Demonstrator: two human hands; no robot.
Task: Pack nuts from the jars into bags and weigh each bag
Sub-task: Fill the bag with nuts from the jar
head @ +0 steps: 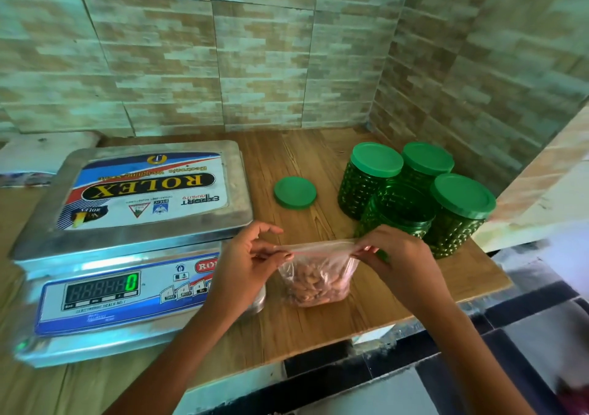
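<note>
- My left hand (251,265) pinches one end of the bag's (318,277) zip strip between thumb and fingertips. My right hand (398,255) pinches the other end, so the mouth is pulled flat and taut between them, ready to seal.
- The bag stands on the table (318,328) directly between my hands. The nuts (314,287) sit low in it, which leaves the top slack enough to close.
- I judge filling done and sealing in hand; weighing is not yet done.
- The scale (143,188) sits just beyond my left hand with its pan bare and its display (102,288) reading zero, a short carry away.
- Just past my right hand an open jar (400,206) stands in front of three closed jars (462,194). Its lid (294,192) lies flat ahead of my hands, out of the way.
</note>
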